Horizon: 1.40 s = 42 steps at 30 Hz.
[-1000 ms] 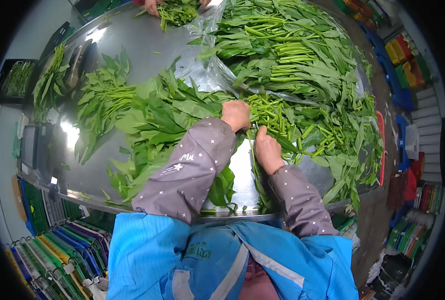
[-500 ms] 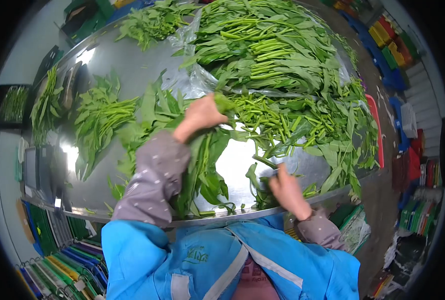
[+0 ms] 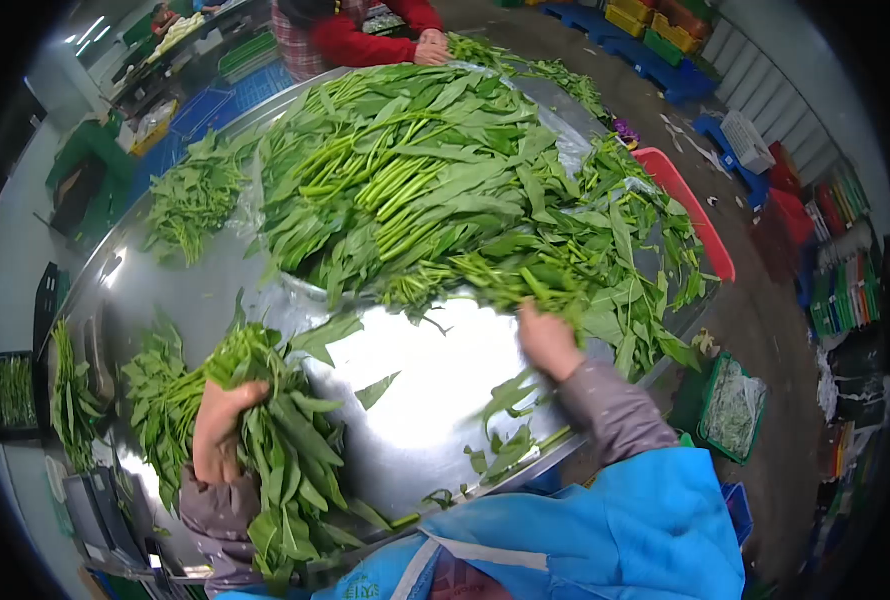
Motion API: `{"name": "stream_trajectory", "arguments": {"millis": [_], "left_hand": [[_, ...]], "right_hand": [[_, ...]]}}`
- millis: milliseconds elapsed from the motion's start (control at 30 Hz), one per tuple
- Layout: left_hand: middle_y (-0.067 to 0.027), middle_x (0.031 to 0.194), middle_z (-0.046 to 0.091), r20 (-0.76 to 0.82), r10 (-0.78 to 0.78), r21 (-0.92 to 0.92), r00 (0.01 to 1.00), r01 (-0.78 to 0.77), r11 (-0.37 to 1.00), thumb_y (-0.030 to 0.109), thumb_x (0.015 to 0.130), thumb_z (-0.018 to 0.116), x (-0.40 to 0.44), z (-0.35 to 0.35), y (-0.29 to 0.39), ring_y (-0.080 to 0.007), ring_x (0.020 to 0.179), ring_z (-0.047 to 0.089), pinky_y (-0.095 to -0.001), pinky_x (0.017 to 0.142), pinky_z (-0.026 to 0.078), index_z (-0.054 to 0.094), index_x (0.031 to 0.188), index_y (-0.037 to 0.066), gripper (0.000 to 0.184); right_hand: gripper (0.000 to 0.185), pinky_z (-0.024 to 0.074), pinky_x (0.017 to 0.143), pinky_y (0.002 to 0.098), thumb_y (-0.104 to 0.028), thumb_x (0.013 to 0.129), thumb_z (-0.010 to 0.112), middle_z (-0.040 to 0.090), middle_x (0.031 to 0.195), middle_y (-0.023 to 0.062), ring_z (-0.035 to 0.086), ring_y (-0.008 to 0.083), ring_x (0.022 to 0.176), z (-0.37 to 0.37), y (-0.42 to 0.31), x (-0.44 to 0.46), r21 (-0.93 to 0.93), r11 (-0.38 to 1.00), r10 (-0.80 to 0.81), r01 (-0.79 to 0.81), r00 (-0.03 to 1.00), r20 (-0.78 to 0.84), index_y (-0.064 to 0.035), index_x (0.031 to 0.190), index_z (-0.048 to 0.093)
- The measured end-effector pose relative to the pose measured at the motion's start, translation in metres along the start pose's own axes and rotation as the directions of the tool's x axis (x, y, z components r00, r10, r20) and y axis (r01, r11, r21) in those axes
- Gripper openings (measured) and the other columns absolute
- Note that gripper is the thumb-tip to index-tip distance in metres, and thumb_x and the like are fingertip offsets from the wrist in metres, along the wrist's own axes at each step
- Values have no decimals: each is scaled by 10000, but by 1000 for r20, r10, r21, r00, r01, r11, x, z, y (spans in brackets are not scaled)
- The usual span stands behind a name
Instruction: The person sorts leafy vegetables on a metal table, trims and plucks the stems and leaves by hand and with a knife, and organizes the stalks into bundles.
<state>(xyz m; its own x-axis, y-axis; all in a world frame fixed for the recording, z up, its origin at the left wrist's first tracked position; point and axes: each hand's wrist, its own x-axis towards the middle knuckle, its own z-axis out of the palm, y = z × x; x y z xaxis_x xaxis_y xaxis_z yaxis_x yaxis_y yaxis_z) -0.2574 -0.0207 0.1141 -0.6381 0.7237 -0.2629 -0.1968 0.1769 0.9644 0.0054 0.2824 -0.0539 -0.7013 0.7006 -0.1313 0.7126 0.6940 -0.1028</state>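
My left hand [image 3: 227, 410] is closed around a bunch of leafy water spinach [image 3: 295, 450] at the left of the metal table [image 3: 415, 400]. Its leaves hang toward the table's front edge, and another bunch [image 3: 155, 370] lies just beyond. My right hand [image 3: 550, 340] has its fingers curled at the near edge of the cut stems [image 3: 555, 285]; what they grip is hidden by the greens and blur. Behind is a big heap of water spinach [image 3: 405, 190]. Loose leaves [image 3: 510, 450] lie near the front edge.
Across the table stands a person in red sleeves [image 3: 375, 45], hands at the heap's far end. A red tray [image 3: 680, 205] is at the right, a green crate [image 3: 730, 415] below it. A black crate [image 3: 10, 355] sits far left.
My left hand has moved left with the bunch of water spinach. My right hand has gone forward to the cut stems, which are now pushed back against the heap. The view has shifted.
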Motion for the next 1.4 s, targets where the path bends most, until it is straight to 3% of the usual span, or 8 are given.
{"name": "stream_trajectory", "arguments": {"millis": [133,367,567,633,833,1033,1167,1400], "left_hand": [[-67,923,574,-49,-39,-87,998,35,996,67,599,619,4,10,0,-169,806,558,-278,728,446,504,1044,-17,468],[-46,892,565,-110,-12,-111,994,-1,994,71,649,596,12,15,3,-150,777,552,-272,699,447,513,1040,5,406],[-2,803,564,-266,283,-82,921,-314,946,73,694,634,20,34,15,-98,692,529,-244,626,438,554,914,28,238],[-21,821,566,-286,323,-25,902,-344,939,79,675,656,17,49,19,-105,715,536,-242,653,447,525,937,20,300],[-45,868,550,-279,643,159,713,-627,763,64,652,655,7,105,23,-111,748,536,-249,670,445,448,965,23,378],[-68,971,513,-203,355,-248,913,-398,883,79,670,697,5,114,21,-142,855,518,-264,743,443,374,1062,25,511],[-123,1209,395,-60,73,-280,995,-87,956,127,719,673,9,101,6,-203,1023,459,-310,863,399,149,1302,67,786],[-101,1375,240,468,-423,-129,775,534,836,301,720,680,-8,-1,-109,-219,1221,299,-381,996,258,-35,1379,216,976]], "right_hand": [[240,462,618,477,-237,750,468,597,730,208,582,382,659,-8,147,40,54,984,173,-168,979,-112,-41,732,606],[300,427,667,485,-210,778,496,573,790,255,538,445,762,-71,270,52,68,976,216,-207,961,-171,30,956,464],[495,430,776,425,-313,753,591,561,941,260,527,411,903,-123,103,-22,-238,953,250,-187,929,273,43,1075,470],[665,382,894,389,-275,689,669,498,1122,250,465,371,1067,-109,75,-27,-66,962,-268,264,962,-60,54,1197,394],[1090,314,976,325,-145,512,807,345,1298,148,354,219,1194,-122,-144,-68,862,326,-547,389,821,-164,-14,1349,122],[695,414,887,311,-133,655,720,500,1153,108,512,208,1036,-77,-153,-49,946,-26,-750,-322,632,195,27,1225,355],[560,455,872,360,-153,697,648,548,1110,122,554,234,992,-32,-128,-72,386,-246,-849,-889,390,357,13,1187,431],[646,444,881,376,-323,732,644,489,1190,142,534,234,1022,22,-109,-74,514,-350,-817,-783,524,242,-27,1243,383]]}}
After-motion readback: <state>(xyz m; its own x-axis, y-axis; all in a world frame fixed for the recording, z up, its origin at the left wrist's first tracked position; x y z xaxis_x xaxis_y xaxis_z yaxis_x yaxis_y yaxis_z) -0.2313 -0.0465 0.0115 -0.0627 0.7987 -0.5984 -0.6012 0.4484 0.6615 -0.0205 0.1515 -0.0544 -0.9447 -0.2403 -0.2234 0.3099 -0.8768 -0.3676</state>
